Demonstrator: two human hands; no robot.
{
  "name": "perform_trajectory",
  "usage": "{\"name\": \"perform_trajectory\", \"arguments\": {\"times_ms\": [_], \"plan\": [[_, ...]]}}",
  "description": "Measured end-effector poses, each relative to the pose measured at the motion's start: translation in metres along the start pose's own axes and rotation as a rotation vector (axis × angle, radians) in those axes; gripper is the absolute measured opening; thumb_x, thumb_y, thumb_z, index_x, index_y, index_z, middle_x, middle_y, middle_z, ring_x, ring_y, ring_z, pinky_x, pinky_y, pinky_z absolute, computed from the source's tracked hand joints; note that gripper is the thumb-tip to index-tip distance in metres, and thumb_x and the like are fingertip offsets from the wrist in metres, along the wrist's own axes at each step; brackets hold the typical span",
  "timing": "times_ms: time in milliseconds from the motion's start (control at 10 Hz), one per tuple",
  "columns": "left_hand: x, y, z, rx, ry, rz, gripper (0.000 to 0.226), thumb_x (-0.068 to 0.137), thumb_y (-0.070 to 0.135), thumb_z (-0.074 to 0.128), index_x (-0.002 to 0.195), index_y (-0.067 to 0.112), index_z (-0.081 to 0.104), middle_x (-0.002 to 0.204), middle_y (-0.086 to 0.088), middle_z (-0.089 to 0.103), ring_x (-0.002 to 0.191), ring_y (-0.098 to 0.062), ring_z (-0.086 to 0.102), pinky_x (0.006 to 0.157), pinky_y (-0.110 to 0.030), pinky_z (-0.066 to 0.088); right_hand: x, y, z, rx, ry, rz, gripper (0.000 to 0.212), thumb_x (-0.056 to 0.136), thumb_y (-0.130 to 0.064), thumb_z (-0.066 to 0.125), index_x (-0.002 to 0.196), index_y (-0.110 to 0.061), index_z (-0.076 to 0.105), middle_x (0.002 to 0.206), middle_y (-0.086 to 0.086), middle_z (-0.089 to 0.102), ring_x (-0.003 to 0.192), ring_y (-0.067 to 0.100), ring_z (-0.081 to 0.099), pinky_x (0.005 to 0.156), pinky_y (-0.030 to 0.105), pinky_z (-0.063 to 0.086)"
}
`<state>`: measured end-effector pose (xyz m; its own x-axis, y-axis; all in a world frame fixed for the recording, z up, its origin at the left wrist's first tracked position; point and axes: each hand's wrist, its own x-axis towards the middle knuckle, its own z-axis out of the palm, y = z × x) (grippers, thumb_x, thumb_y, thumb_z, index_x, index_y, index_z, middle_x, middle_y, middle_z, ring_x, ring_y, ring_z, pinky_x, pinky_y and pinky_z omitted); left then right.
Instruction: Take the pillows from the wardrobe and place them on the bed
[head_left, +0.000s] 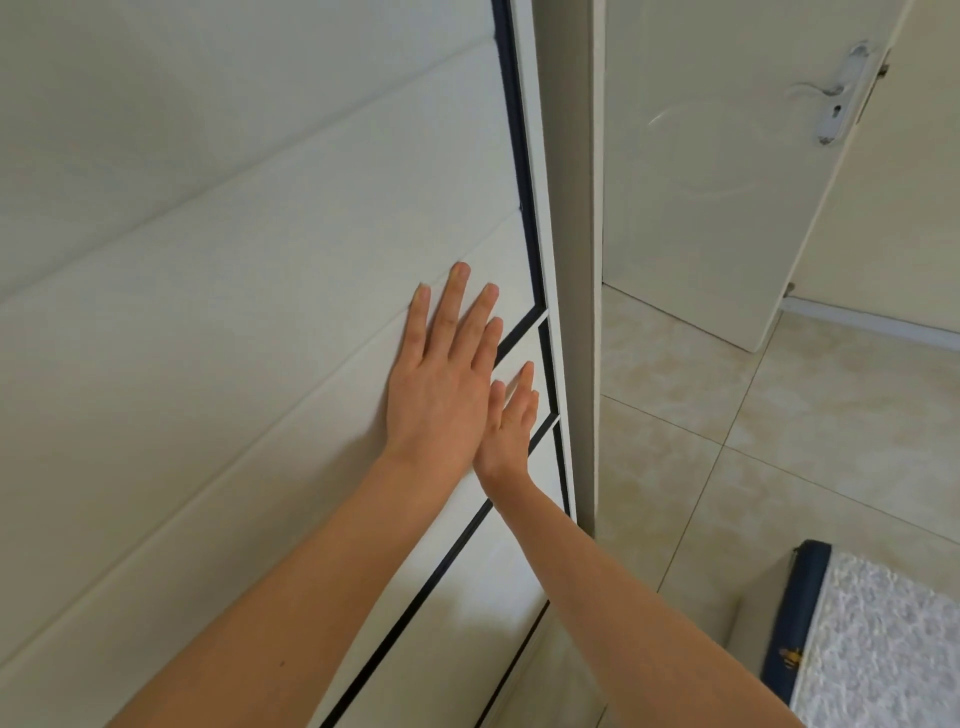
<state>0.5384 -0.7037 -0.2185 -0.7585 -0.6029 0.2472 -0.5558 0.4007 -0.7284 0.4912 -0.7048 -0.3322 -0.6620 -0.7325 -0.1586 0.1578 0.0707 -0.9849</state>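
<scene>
Hands are pressed flat against the wardrobe door (260, 322) in the head view. The left hand (441, 384) is laid palm-down on the white panel, fingers (457, 296) straight and slightly spread, nothing gripped. The right hand (511, 421) is set just beside it, partly tucked under the left palm's edge, fingers extended and open, also holding nothing. Black trim (524, 208) is seen just beyond the fingertips, running along the door's edge. No pillows are shown; the wardrobe is seen closed. A room door (701, 182) with a handle (836, 98) stands well beyond the fingers, and the bed (878, 649) corner lies near the right forearm, over tiled floor (727, 441).
</scene>
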Motion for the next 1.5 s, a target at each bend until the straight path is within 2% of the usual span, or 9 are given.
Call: {"name": "perform_trajectory", "arguments": {"times_ms": [500, 700, 900, 1000, 1100, 1200, 1300, 1400, 1500], "plan": [[0.05, 0.02, 0.001, 0.015, 0.033, -0.001, 0.071, 0.098, 0.055, 0.014, 0.159, 0.02, -0.001, 0.165, -0.01, -0.021, 0.143, -0.045, -0.032, 0.109, -0.062, -0.027, 0.049, -0.01, -0.027, 0.008, -0.021, 0.024, 0.057, 0.096, -0.058, 0.021, 0.146, -0.048, -0.004, 0.16, -0.002, -0.01, 0.146, 0.016, -0.004, 0.117, 0.051, 0.009], [0.063, 0.024, 0.006, 0.048, 0.049, 0.001, 0.074, 0.099, 0.059, 0.017, 0.159, 0.02, -0.002, 0.165, -0.011, -0.02, 0.144, -0.046, -0.03, 0.11, -0.063, -0.025, 0.061, -0.011, -0.033, -0.044, -0.032, 0.015, 0.058, 0.096, -0.057, 0.02, 0.147, -0.046, -0.006, 0.16, 0.0, -0.01, 0.146, 0.021, -0.005, 0.116, 0.049, 0.006], [0.065, 0.027, 0.005, 0.043, 0.041, -0.007, 0.074, 0.097, 0.058, 0.018, 0.159, 0.021, 0.001, 0.165, -0.01, -0.019, 0.145, -0.046, -0.029, 0.109, -0.064, -0.024, 0.064, -0.009, -0.031, -0.035, -0.01, 0.025, 0.058, 0.095, -0.059, 0.021, 0.146, -0.048, -0.005, 0.16, 0.0, -0.009, 0.146, 0.025, -0.002, 0.116, 0.053, 0.008], [0.064, 0.028, 0.002, 0.017, 0.028, 0.003, 0.073, 0.097, 0.058, 0.016, 0.159, 0.022, 0.005, 0.166, -0.009, -0.016, 0.146, -0.045, -0.026, 0.108, -0.064, -0.025, 0.065, -0.008, -0.035, -0.072, -0.003, 0.017, 0.058, 0.095, -0.059, 0.023, 0.146, -0.047, -0.003, 0.16, 0.004, -0.004, 0.145, 0.032, 0.009, 0.114, 0.056, 0.016], [0.061, 0.024, 0.002, -0.045, 0.035, 0.055, 0.066, 0.101, 0.055, 0.022, 0.158, 0.023, 0.017, 0.168, -0.006, -0.003, 0.15, -0.042, -0.018, 0.108, -0.063, -0.027, 0.067, -0.008, -0.042, -0.122, -0.023, 0.005, 0.061, 0.094, -0.06, 0.024, 0.146, -0.046, -0.003, 0.158, 0.008, 0.002, 0.139, 0.034, 0.025, 0.109, 0.056, 0.028], [0.055, 0.017, 0.001, -0.264, 0.135, 0.183, 0.053, 0.102, 0.039, 0.029, 0.15, 0.021, 0.042, 0.163, -0.004, 0.028, 0.153, -0.034, 0.006, 0.118, -0.06, -0.012, 0.07, -0.009, -0.049, -0.133, -0.039, -0.003, 0.063, 0.094, -0.058, 0.03, 0.147, -0.043, 0.0, 0.156, 0.01, 0.008, 0.122, 0.024, 0.041, 0.094, 0.043, 0.039], [0.044, 0.016, -0.001, -0.629, 0.19, 0.181, 0.049, 0.097, 0.024, 0.034, 0.14, 0.018, 0.056, 0.156, -0.002, 0.042, 0.153, -0.027, 0.018, 0.124, -0.047, 0.007, 0.07, -0.013, -0.052, -0.114, -0.037, 0.003, 0.062, 0.093, -0.056, 0.031, 0.148, -0.037, 0.008, 0.154, 0.011, 0.014, 0.124, 0.025, 0.04, 0.091, 0.041, 0.04], [0.022, 0.017, 0.008, -0.806, 0.166, 0.162, 0.051, 0.092, 0.013, 0.039, 0.14, 0.013, 0.053, 0.155, -0.004, 0.043, 0.152, -0.027, 0.019, 0.124, -0.041, 0.014, 0.066, -0.01, -0.054, -0.207, -0.06, -0.017, 0.063, 0.095, -0.049, 0.038, 0.148, -0.025, 0.015, 0.152, 0.013, 0.02, 0.131, 0.029, 0.038, 0.093, 0.037, 0.037], [-0.006, 0.013, 0.018, -0.842, 0.21, 0.119, 0.049, 0.088, 0.005, 0.048, 0.136, 0.007, 0.057, 0.147, -0.009, 0.053, 0.147, -0.03, 0.032, 0.119, -0.043, 0.029, 0.051, -0.007, -0.058, -0.242, -0.059, -0.013, 0.058, 0.095, -0.044, 0.039, 0.145, -0.018, 0.025, 0.15, 0.011, 0.028, 0.128, 0.027, 0.042, 0.09, 0.032, 0.036]]}}
